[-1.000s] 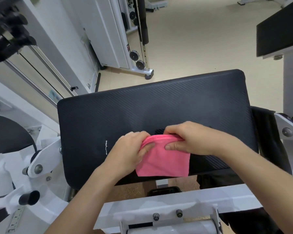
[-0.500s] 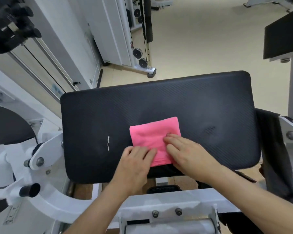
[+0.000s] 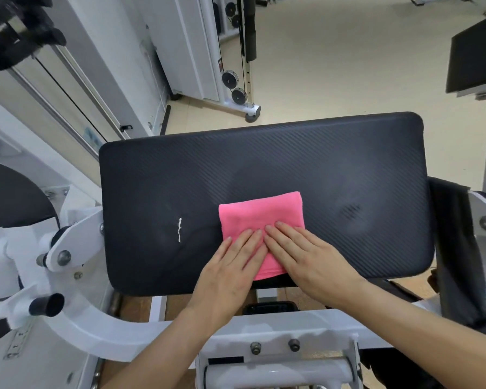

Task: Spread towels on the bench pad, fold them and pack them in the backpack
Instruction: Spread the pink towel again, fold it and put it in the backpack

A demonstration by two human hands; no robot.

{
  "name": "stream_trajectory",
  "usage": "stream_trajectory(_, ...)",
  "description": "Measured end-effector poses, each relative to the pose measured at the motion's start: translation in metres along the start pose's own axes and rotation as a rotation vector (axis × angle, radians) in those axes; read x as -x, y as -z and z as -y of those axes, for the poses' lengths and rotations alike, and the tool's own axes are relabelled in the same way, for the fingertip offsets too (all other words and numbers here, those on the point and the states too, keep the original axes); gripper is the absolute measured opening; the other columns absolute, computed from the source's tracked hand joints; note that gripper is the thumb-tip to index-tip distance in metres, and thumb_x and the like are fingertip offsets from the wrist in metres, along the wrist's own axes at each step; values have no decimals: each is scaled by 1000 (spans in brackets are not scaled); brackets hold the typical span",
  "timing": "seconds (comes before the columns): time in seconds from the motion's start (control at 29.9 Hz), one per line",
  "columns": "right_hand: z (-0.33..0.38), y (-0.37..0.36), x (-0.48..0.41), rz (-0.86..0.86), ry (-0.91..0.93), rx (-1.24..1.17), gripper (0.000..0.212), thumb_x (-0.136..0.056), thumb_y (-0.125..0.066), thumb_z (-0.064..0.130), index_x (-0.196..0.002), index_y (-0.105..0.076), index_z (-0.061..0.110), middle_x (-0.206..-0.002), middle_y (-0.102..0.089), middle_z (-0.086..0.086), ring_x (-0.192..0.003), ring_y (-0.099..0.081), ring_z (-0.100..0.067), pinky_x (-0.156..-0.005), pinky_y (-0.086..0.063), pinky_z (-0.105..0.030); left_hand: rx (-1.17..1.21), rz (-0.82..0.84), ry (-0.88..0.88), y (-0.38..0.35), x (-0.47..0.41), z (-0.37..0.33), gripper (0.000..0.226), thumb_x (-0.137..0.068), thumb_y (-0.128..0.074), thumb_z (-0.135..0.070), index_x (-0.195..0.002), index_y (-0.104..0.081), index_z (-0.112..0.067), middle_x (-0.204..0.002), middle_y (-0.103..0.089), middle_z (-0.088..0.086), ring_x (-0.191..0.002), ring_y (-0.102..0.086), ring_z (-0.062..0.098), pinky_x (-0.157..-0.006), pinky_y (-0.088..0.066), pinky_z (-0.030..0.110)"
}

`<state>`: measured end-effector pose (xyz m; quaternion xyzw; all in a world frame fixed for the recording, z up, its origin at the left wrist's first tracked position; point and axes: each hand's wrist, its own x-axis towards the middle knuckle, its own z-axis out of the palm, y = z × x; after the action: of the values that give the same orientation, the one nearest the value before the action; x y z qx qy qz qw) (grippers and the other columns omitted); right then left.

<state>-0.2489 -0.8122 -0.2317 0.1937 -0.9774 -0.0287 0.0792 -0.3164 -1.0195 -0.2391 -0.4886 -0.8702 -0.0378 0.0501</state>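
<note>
left hand (image 3: 230,269) flat, right hand (image 3: 310,261) flat, fingertips side by side

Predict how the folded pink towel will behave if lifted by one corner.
Probably floppy: the pink towel is soft cloth, so its folded layers would likely sag open. Likely light, being small and thin. Unlikely to slide: the bench pad looks ribbed.

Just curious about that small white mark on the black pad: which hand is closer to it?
Left. The left hand lies flat on the pink towel, just right of the white mark; the right hand presses the towel farther right, beyond the left.
</note>
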Motion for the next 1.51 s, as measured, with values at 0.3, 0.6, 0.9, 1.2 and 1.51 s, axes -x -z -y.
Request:
stream_trajectory(0.3, -23, 34, -7, 15, -234, -612, 27, -89, -51, 28, -111, -66, 22, -93, -70, 7, -78, -64, -12, -69, -53, -32, 756, 0, 398, 38, -10, 24, 22, -91, -63, -18, -107, -69, -31, -88, -64, -20, -83, -57, 1, -75, -46, 20)
stream_trajectory(0.6, -38, 22, -26, -218, -535, -937, 18, -87, -71, 21, -105, -70, 22, -92, -66, 10, -87, -62, -5, -77, -48, -20, 1020, -10, 726, 49, -44, 36, 12, -92, -62, -26, -91, -73, -22, -89, -71, 2, -89, -65, 19, -80, -52, 36)
stream_trajectory(0.9, -44, 24, -42, -206, -749, -969, 15, -86, -72, 29, -95, -63, 21, -84, -66, 5, -77, -60, -8, -68, -47, -22, 562, -275, 624, 52, -56, 33, 32, -88, -69, -31, -117, -59, -22, -107, -60, -6, -96, -56, 11, -82, -50, 30)
stream_trajectory(1.2, -49, 27, -53, -179, -843, -1057, 32, -81, -75, 27, -97, -47, 24, -67, -52, 0, -59, -48, -11, -57, -36, -24, -49, -144, 11, 37, -33, 34, 47, -84, -65, -36, -125, -58, -14, -130, -55, 7, -122, -51, 25, -109, -37, 47)
stream_trajectory(1.51, -26, 37, -52, -394, -391, -235, 33, -91, -58, 41, -112, -60, 16, -126, -55, -7, -115, -54, -28, -84, -47, -45, 57, -181, 194, 33, -51, 35, 59, -67, -70, -8, -124, -58, -16, -129, -59, 0, -127, -52, 21, -108, -34, 52)
